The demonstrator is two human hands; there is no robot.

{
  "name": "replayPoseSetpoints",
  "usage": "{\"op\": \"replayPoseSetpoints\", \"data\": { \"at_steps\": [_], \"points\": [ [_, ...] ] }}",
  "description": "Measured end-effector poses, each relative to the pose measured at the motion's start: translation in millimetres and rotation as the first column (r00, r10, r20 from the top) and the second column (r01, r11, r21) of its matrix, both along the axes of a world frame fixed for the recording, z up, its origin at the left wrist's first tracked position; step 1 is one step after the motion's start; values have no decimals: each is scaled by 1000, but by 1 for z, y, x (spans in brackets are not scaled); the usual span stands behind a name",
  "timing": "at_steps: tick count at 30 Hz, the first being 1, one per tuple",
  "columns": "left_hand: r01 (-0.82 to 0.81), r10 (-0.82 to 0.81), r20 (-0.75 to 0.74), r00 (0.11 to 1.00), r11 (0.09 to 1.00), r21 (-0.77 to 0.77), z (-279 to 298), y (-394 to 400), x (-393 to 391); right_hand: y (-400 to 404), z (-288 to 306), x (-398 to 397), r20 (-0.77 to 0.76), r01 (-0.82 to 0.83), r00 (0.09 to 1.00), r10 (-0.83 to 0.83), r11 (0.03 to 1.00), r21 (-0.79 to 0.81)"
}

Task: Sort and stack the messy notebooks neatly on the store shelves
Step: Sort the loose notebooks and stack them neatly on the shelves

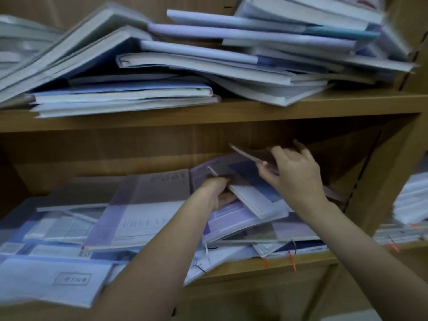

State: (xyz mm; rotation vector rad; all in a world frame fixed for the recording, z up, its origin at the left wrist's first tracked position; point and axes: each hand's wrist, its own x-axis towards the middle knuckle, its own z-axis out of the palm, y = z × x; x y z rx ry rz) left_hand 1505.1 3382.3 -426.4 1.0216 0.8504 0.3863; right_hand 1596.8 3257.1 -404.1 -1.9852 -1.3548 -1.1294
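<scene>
Messy notebooks cover two wooden shelves. On the lower shelf (pixel 273 266) my left hand (pixel 216 191) grips a white-and-blue notebook (pixel 257 200) by its near edge, lifting it off the pile. My right hand (pixel 294 172) pinches a thin dark notebook (pixel 250 154), held tilted above the pile near the shelf's back right. A large purple-grey notebook (pixel 143 209) lies flat left of my hands. The upper shelf (pixel 231 112) carries a slumped heap of pale blue and white notebooks (pixel 208 63).
The shelf's right side panel (pixel 379 172) stands close to my right hand. More stacked notebooks (pixel 410 209) sit in the neighbouring bay at far right. Several notebooks overhang the lower shelf's front edge at left (pixel 46 279).
</scene>
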Motion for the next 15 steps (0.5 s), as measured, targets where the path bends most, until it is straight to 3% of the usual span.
{"op": "replayPoseSetpoints", "data": {
  "at_steps": [2, 3, 5, 7, 10, 15],
  "points": [
    [93, -93, 1, 996, 996, -11, -4, -6, 0, -6, -18, 15, 122, 26, 992, -11, 993, -117],
    [112, -111, 18, 994, 994, -13, -8, -9, 0, -11, -28, 24, 109, 88, 992, -63, 967, -237],
    [103, -101, 84, 991, 994, -22, -14, -16, -5, -25, -39, 33, -41, 185, 969, -243, 828, -529],
    [62, -57, 145, 988, 998, -30, -17, -26, -16, -36, -42, 38, -167, 161, 930, -327, 771, -616],
    [-13, 24, 218, 976, 999, -52, -18, -34, -47, -43, -40, 34, -99, 237, 927, -362, 769, -594],
    [-216, 193, 321, 927, 976, 38, -12, -16, -129, -31, -28, 7, -2, 194, 979, -204, 932, -306]
  ]
}}
